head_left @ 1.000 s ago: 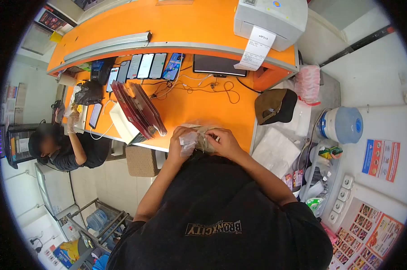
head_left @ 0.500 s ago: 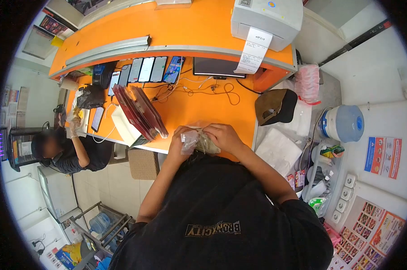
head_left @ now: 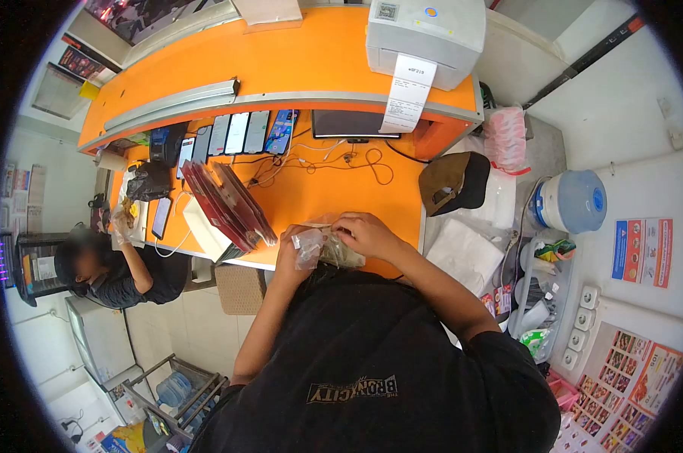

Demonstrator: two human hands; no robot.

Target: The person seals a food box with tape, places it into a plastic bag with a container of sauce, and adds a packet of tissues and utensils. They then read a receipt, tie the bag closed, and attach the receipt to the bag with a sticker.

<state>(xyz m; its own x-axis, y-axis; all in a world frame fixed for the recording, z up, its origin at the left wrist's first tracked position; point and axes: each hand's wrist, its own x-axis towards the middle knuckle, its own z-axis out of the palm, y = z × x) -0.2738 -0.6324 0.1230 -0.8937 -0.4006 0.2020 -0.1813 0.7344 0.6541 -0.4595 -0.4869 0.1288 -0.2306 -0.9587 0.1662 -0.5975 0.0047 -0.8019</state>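
Note:
Close to my chest, at the front edge of the orange counter [head_left: 319,200], I have a clear plastic bag [head_left: 343,251] with something pale greenish inside that I cannot make out. My left hand [head_left: 290,257] is closed on the bag's left side, where crinkled clear plastic covers part of the fingers. On the bag's upper right edge, the fingers of my right hand [head_left: 366,232] are pinched together. Left of my hands stand several dark red folders [head_left: 224,204], leaning over a white box [head_left: 205,230].
Several phones [head_left: 238,132] lie under the shelf, with loose cables [head_left: 349,162] nearby. A label printer [head_left: 432,38] stands on top. A cap [head_left: 451,183] and white plastic sheets [head_left: 464,255] lie to the right. A co-worker [head_left: 122,268] sits at the left.
My right hand has shifted slightly left and down along the bag's upper edge. The camera view has turned a little to the right. Both hands stay on the bag.

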